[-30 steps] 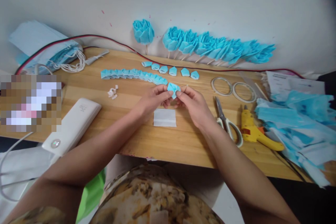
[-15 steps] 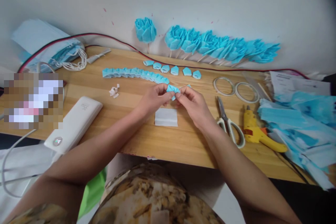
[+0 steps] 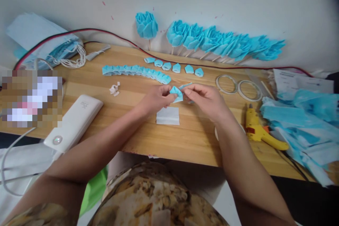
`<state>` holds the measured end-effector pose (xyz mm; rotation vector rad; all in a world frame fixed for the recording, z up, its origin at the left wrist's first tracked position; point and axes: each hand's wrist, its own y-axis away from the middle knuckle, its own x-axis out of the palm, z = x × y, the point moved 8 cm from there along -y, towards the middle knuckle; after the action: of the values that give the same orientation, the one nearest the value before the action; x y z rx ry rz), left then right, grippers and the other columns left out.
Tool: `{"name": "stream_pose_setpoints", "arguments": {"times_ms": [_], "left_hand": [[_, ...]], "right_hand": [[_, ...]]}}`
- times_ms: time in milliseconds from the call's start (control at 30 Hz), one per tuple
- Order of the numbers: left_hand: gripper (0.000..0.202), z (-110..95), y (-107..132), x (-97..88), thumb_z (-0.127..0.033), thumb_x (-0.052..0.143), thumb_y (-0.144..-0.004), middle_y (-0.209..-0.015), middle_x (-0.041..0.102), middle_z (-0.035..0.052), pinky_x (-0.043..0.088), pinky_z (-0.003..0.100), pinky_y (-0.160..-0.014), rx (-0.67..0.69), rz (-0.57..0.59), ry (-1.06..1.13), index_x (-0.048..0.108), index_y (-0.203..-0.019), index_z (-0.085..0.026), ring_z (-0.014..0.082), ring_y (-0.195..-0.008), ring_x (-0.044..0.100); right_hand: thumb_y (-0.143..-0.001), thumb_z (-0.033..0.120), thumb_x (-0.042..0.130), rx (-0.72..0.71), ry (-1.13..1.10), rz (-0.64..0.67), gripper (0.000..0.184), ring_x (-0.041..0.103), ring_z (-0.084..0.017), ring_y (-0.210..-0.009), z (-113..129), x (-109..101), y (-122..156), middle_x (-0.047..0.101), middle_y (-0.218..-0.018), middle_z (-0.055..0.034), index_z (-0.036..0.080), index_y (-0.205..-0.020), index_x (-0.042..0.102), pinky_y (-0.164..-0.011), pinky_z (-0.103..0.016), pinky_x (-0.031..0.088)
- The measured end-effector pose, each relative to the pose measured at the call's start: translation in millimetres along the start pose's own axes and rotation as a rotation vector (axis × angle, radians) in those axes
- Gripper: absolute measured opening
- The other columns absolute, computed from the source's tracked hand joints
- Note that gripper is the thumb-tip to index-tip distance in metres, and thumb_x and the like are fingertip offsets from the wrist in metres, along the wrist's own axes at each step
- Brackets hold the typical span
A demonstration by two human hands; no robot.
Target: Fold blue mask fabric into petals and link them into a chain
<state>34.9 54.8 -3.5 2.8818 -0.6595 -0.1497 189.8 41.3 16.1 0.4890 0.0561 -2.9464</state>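
My left hand (image 3: 159, 98) pinches a small folded piece of light-blue fabric (image 3: 177, 94) between thumb and fingers, just above the table. Close to its right side is my right hand (image 3: 203, 97), with thumb and forefinger pressed together; what they hold, if anything, I cannot make out. Another bit of blue fabric (image 3: 185, 85) shows behind the right fingertips, partly hidden. Below the hands lies a creased white rectangle (image 3: 167, 116). A row of folded blue pieces (image 3: 136, 71) overlaps to the left, and several rolled blue pieces (image 3: 176, 67) lie beyond the hands.
Blue fabric flowers (image 3: 212, 40) on sticks lean along the wall. Two tape rolls (image 3: 249, 90), a yellow glue gun (image 3: 255, 127) and blue scraps (image 3: 302, 113) lie right; scissors are mostly under my right arm. Left are a white power bank (image 3: 75, 122), paper scraps (image 3: 114, 89) and face masks (image 3: 45, 40).
My right hand has moved right, away from the folded blue piece, which stays in my left hand and shows more of its face. My right forearm now covers most of the scissors.
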Motion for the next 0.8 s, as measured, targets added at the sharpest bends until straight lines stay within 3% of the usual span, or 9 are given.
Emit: {"name": "stream_pose_setpoints", "arguments": {"times_ms": [167, 367, 433, 633, 800], "left_hand": [[0.019, -4.6, 2.2, 1.9, -0.017, 0.064, -0.084, -0.058, 0.050, -0.0053, 0.030, 0.022, -0.055, 0.019, -0.001, -0.040, 0.055, -0.068, -0.018, 0.0074, -0.055, 0.042], [0.019, -5.2, 1.9, 3.9, -0.014, 0.062, -0.085, -0.057, 0.050, -0.0056, 0.029, 0.022, -0.055, -0.002, 0.012, -0.042, 0.055, -0.067, -0.017, 0.0071, -0.055, 0.041], [0.019, -4.1, 0.6, 2.3, -0.015, 0.063, -0.085, -0.057, 0.050, -0.0053, 0.030, 0.022, -0.055, 0.006, 0.003, -0.035, 0.055, -0.067, -0.017, 0.0071, -0.054, 0.043], [0.018, -1.0, -2.2, -6.5, -0.018, 0.064, -0.088, -0.056, 0.053, -0.0041, 0.033, 0.021, -0.055, 0.002, -0.053, 0.022, 0.058, -0.071, -0.017, 0.0076, -0.053, 0.045], [0.016, -0.3, -2.7, -9.8, -0.017, 0.064, -0.088, -0.057, 0.054, -0.0041, 0.035, 0.021, -0.056, 0.017, -0.090, 0.036, 0.060, -0.072, -0.017, 0.0076, -0.054, 0.046]], "right_hand": [[-0.088, 0.042, 0.069, -0.042, 0.039, 0.021, 0.023, 0.050, -0.014, -0.068, 8.4, 5.0, 0.4, 0.063, -0.071, 0.0013, 0.022, -0.078, 0.074, -0.066, -0.030, 0.038], [-0.085, 0.033, 0.066, -0.032, 0.123, -0.053, 0.016, 0.049, -0.013, -0.063, 10.0, 6.0, 1.1, 0.061, -0.066, 0.0023, 0.022, -0.074, 0.069, -0.062, -0.030, 0.035], [-0.085, 0.036, 0.068, -0.016, 0.091, -0.074, 0.018, 0.049, -0.014, -0.064, 5.9, 6.3, 0.1, 0.061, -0.066, 0.0019, 0.022, -0.073, 0.070, -0.062, -0.030, 0.036], [-0.091, 0.065, 0.066, 0.072, -0.166, -0.050, 0.044, 0.060, -0.018, -0.074, -7.3, 8.1, -2.2, 0.072, -0.080, -0.0042, 0.023, -0.078, 0.073, -0.069, -0.033, 0.046], [-0.086, 0.054, 0.075, 0.114, -0.139, 0.083, 0.034, 0.056, -0.016, -0.072, -6.2, 20.1, 0.9, 0.067, -0.075, -0.0008, 0.022, -0.076, 0.069, -0.070, -0.032, 0.043]]}}
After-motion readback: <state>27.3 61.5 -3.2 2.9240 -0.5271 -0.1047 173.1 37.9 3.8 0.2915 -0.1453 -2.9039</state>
